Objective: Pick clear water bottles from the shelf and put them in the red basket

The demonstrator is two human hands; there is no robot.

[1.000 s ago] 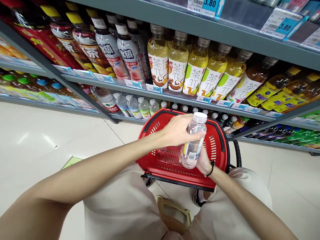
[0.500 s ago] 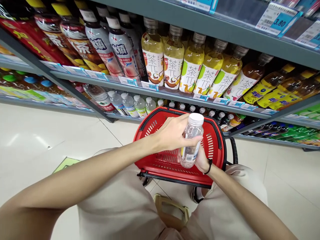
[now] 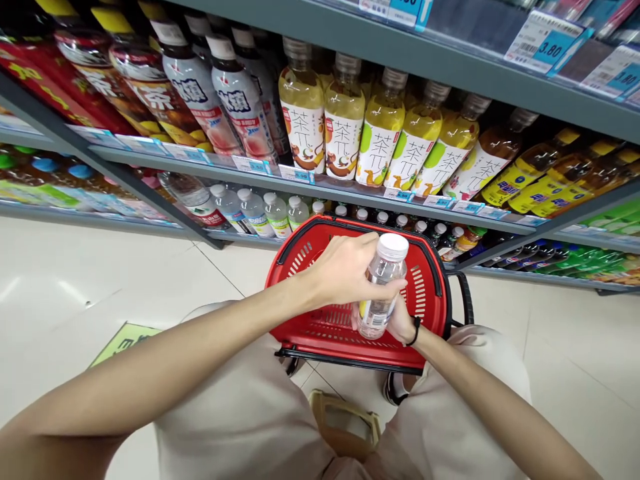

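Over the basket I hold a clear drink bottle [image 3: 384, 283] with a white cap, tilted slightly, its barcode side toward me. My left hand [image 3: 345, 273] is closed round the bottle's left side and front, thumb across its middle. From below and behind, my right hand [image 3: 400, 320], with a black band at the wrist, grips the lower part; most of its fingers are hidden behind the bottle. Beneath both hands stands the red shopping basket [image 3: 325, 333], with slotted walls and its black handle [image 3: 466, 300] out at the right.
Shelves [image 3: 320, 183] of bottled drinks stretch across in front, with yellow tea bottles [image 3: 345, 120] on the middle level and small white-capped bottles [image 3: 275, 210] below. Between my legs is a beige stool [image 3: 345, 420]. A green floor sign [image 3: 125, 340] lies at left.
The view has shifted slightly, moving the shelves a little left in the picture. Both hands keep their hold on the bottle, which sits marginally lower in view.
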